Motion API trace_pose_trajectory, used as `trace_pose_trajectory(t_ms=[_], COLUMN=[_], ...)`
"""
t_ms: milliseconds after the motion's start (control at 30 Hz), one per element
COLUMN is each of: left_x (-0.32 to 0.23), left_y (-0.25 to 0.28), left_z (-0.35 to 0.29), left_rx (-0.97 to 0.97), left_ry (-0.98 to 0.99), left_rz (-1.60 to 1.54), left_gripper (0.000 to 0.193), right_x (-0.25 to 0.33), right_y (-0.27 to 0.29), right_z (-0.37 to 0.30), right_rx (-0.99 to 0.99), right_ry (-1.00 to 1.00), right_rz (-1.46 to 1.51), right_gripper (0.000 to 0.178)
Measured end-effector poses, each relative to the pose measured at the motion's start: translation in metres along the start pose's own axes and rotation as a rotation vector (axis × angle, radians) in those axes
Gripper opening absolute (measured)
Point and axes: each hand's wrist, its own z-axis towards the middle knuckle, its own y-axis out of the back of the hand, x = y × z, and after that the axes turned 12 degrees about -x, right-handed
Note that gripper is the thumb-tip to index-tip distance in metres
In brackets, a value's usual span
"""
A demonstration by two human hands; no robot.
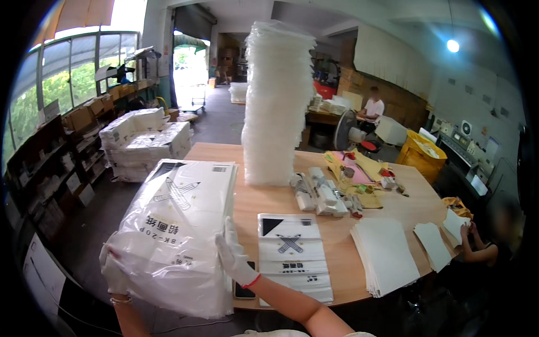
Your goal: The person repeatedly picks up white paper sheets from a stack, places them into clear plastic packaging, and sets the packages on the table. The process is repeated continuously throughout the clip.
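A thick stack of drawing paper packs in clear printed bags (193, 210) stands at the left of the table, its near end a loose, wrinkled plastic flap. My left hand (114, 271), in a white glove, grips the plastic at the stack's near left corner; its fingertips are partly hidden. My right hand (234, 255), also gloved in white, lies with fingers stretched along the stack's right side. Just right of it is a pile of flat printed plastic bags (292, 253). A dark phone (245, 287) lies partly under my right wrist.
A tall pile of translucent plastic (275, 106) rises at the table's far edge. White wrapped bundles (320, 194) and yellow paper scraps (365, 174) lie mid-table. White sheets (384, 255) are stacked at right, where another person's hands (470, 230) hold paper. Wrapped packs (146, 143) stand beyond left.
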Motion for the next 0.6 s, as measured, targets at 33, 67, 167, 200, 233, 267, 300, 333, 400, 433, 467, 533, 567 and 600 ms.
trace_pose_trajectory(t_ms=[33,67,167,200,233,267,300,333,400,433,467,533,567,600], left_x=[0.007,0.016,0.047,0.054,0.065,0.079,0.114,0.127,0.152,0.161,0.169,0.184,0.188,0.192], left_y=[0.011,0.017,-0.005,-0.009,-0.011,-0.017,-0.048,-0.053,-0.077,-0.092,-0.106,-0.139,-0.154,-0.172], left_z=[0.002,0.002,-0.018,-0.038,-0.051,-0.068,-0.086,-0.103,-0.139,-0.156,-0.169,-0.202,-0.219,-0.238], left_rx=[0.019,-0.013,-0.118,-0.168,-0.173,-0.149,-0.028,0.025,0.215,0.308,0.413,0.630,0.734,0.849], left_ry=[-0.134,-0.192,-0.169,-0.139,-0.089,-0.021,0.090,0.155,0.302,0.356,0.395,0.445,0.453,0.462], left_rz=[0.153,0.221,0.260,0.311,0.351,0.386,0.388,0.429,0.475,0.493,0.504,0.509,0.505,0.493], left_gripper=[0.032,0.032,0.031,0.031,0.031,0.031,0.031,0.031,0.030,0.030,0.030,0.030,0.029,0.029], right_x=[0.001,-0.028,-0.122,-0.125,-0.127,-0.128,-0.215,-0.202,-0.171,-0.181,-0.183,-0.175,-0.172,-0.169], right_y=[0.001,-0.007,0.011,0.021,0.031,0.047,0.069,0.095,0.158,0.184,0.213,0.263,0.280,0.295], right_z=[0.001,-0.001,-0.033,-0.052,-0.070,-0.088,-0.128,-0.157,-0.210,-0.244,-0.279,-0.339,-0.363,-0.389], right_rx=[-0.026,-0.014,0.064,0.182,0.296,0.396,0.387,0.386,0.362,0.333,0.269,0.073,-0.054,-0.337], right_ry=[0.022,0.011,0.367,0.310,0.236,0.151,-0.309,-0.343,-0.634,-0.447,-0.538,-0.837,-1.055,-1.226], right_rz=[-0.002,0.007,-0.299,-0.192,-0.099,-0.018,0.114,-0.054,-0.138,-0.532,-0.546,-0.646,-0.726,-0.446], right_gripper=[0.070,0.065,0.054,0.049,0.045,0.042,0.043,0.041,0.043,0.047,0.048,0.049,0.049,0.049])
